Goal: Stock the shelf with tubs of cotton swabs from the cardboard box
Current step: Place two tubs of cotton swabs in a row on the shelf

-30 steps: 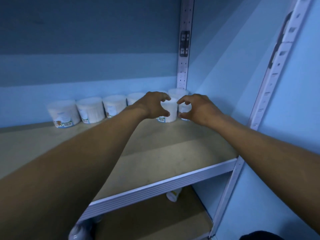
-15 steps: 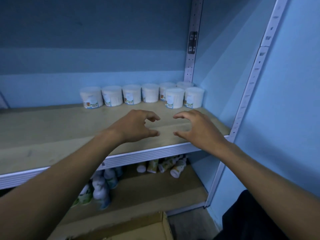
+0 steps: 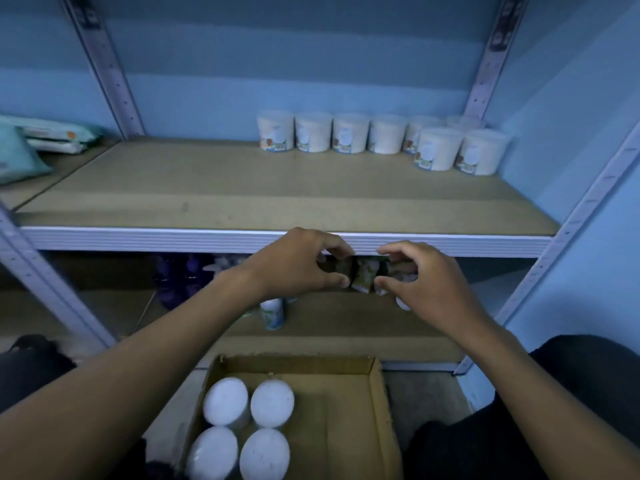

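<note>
Far left, soft packs [image 3: 52, 138] lie on the neighbouring shelf, out of the work. Shelf [image 3: 277, 237] board mostly bare. Left hand [image 3: 294, 265] and right hand [image 3: 426, 282] hover empty in front of its near edge, fingers curved as if sized to a tub. Stocked tubs [image 3: 381, 133] stand packed far right, likely to fill from the corner. Four tubs [image 3: 249, 427] remain in the box's [image 3: 381, 410] left side, below both hands. Bottles [image 3: 273, 313] on the lower shelf; nothing blocks the reach down.
</note>
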